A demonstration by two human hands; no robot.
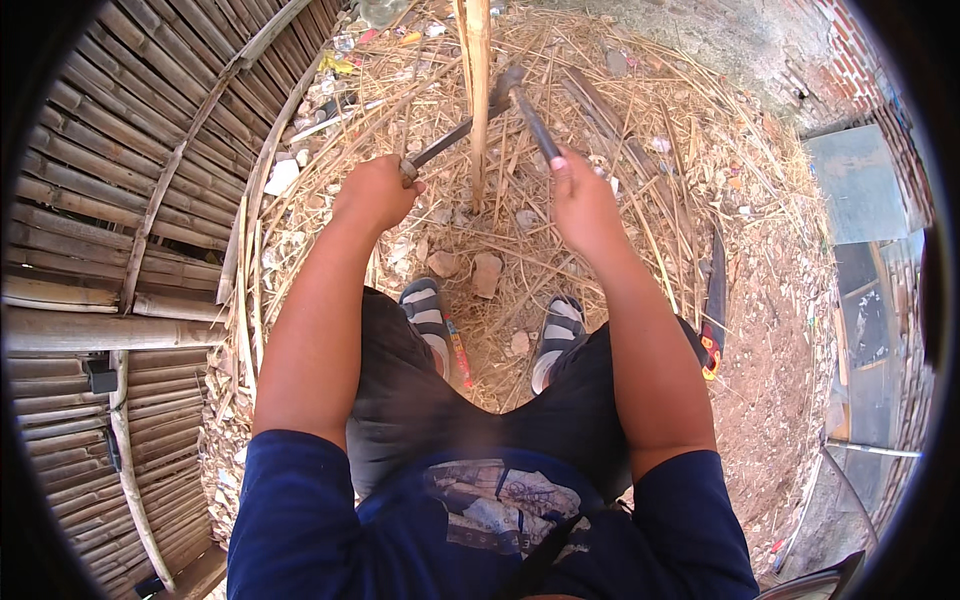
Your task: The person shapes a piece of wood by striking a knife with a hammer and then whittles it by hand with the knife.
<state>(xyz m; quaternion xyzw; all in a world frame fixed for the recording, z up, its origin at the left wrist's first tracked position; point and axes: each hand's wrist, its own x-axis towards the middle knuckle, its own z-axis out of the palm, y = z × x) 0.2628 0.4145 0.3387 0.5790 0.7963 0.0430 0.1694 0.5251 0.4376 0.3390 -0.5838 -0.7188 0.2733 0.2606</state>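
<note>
An upright bamboo pole (478, 100) stands in front of me on straw-covered ground. My left hand (375, 190) is closed around the handle of a dark metal blade (440, 145) that slants up to the right and passes behind the pole. In my right hand (582, 200) I grip a second dark metal bar (532, 118) angled up to the left. Both bars meet just right of the pole, and I cannot tell whether they are one tool. My sandalled feet (430, 315) stand below my hands.
A bamboo slat fence (110, 200) fills the left side. Stones (487, 272) lie among dry straw by my feet. A long dark blade with an orange handle (713, 310) lies on bare earth at right. A brick wall (850, 60) rises at the upper right.
</note>
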